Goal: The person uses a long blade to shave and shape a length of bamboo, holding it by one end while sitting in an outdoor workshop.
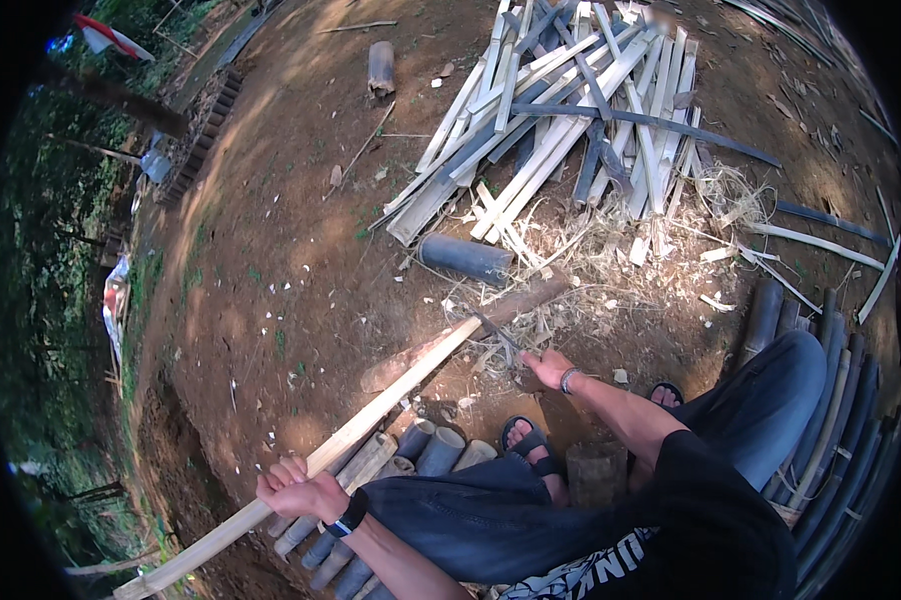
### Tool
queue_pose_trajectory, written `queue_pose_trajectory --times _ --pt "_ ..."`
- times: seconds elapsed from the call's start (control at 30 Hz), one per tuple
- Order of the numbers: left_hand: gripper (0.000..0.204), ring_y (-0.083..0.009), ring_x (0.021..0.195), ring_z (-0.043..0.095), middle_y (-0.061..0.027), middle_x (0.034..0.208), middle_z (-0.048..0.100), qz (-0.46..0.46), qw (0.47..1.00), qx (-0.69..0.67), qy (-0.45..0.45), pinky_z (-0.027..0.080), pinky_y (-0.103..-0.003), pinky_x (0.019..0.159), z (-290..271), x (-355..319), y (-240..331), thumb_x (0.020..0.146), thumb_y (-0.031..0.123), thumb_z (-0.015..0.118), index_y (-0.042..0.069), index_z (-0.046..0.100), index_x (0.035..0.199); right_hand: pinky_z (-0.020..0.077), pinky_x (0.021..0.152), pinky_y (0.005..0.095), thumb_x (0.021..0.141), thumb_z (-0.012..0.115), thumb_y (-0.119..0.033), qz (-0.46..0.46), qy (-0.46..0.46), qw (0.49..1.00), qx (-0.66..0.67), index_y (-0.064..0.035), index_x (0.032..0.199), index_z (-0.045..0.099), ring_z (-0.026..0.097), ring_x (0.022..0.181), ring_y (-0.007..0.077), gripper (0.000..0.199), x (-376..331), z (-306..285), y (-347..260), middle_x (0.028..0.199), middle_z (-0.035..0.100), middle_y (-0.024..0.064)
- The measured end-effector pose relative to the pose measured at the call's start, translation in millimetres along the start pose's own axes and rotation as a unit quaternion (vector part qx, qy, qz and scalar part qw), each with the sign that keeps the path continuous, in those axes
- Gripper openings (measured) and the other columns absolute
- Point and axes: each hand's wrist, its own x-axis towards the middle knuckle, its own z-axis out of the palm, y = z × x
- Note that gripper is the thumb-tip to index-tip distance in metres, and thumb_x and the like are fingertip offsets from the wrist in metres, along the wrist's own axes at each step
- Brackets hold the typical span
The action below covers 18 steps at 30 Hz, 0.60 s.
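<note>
A long pale bamboo strip (391,398) runs from the lower left up to a wooden log (531,297) lying on the dirt. My left hand (296,490) grips the strip near its lower part, a dark band on the wrist. My right hand (546,367) holds a knife handle, and the dark blade (494,328) rests against the strip's upper end at the log. I sit with my knees in blue trousers and my feet in sandals (531,445).
A pile of split bamboo slats (561,110) lies ahead, with a dark bamboo tube (466,258) and shavings (611,250) before it. Short bamboo tubes (426,450) lie under my legs. More dark bamboo pieces (831,400) are stacked at the right. A wooden block (596,470) stands between my feet.
</note>
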Motion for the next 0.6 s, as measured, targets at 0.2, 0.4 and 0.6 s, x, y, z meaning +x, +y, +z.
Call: queue_pose_trajectory --times 0.2,0.4,0.6 --pt "0.040 -0.0107 0.042 0.015 0.0021 0.046 0.018 0.001 1.000 -0.005 -0.004 0.018 -0.027 0.043 0.8 2.1 -0.4 0.091 0.020 0.037 0.018 0.018 0.055 0.0473 0.081 0.0443 0.086 0.041 -0.066 0.000 -0.007 1.000 0.022 0.0117 0.077 0.063 0.065 0.088 0.0381 0.081 -17.8 4.2 -10.0 0.085 0.064 0.0305" --pt "0.041 -0.0101 0.041 0.016 0.0021 0.046 0.020 -0.001 1.000 -0.008 -0.010 0.017 -0.027 0.043 -3.6 2.9 0.3 0.092 0.022 0.035 0.018 0.019 0.055 0.0470 0.079 0.0448 0.085 0.043 -0.066 -0.069 -0.002 0.997 -0.034 0.0093 0.076 0.064 0.065 0.087 0.0382 0.078 -40.9 14.2 -22.2 0.084 0.064 0.0289" --pt "0.040 -0.0094 0.039 0.016 0.0027 0.045 0.021 -0.007 0.997 -0.025 -0.068 0.017 -0.026 0.042 -3.9 -2.2 2.9 0.093 0.022 0.033 0.018 0.021 0.056 0.0465 0.063 0.0439 0.087 0.043 -0.064 -0.061 0.017 0.998 0.026 0.0081 0.065 0.056 0.062 0.063 0.0298 0.077 -33.5 28.2 -32.6 0.061 0.058 0.0206"
